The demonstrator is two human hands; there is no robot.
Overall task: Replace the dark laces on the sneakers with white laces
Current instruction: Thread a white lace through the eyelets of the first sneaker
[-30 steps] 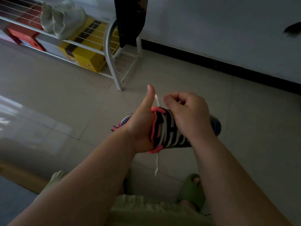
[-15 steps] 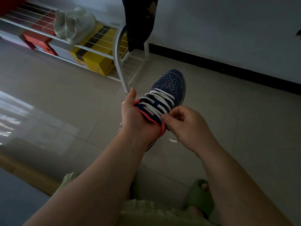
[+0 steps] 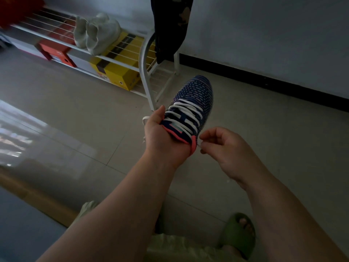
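Observation:
A dark blue knit sneaker (image 3: 198, 91) with a pink collar is held up above the floor, toe pointing away from me. White laces (image 3: 186, 115) cross its eyelets. My left hand (image 3: 162, 137) grips the heel and collar from the left side. My right hand (image 3: 224, 150) sits just right of the collar, thumb and fingers pinched on a short white lace end (image 3: 200, 144) coming out of the top eyelet. Another white lace end (image 3: 144, 120) pokes out left of my left hand. No dark lace is visible.
A white wire shoe rack (image 3: 145, 72) stands ahead on the tiled floor, holding pale shoes (image 3: 96, 35), a yellow box (image 3: 115, 70) and a red box (image 3: 56, 52). A dark garment (image 3: 170, 25) hangs over its end. My foot in a green slipper (image 3: 238, 233) rests below.
The sneaker turned from lying sideways between both hands to toe pointing away. My right hand came off the top of the shoe and now pinches the lace end at its right side.

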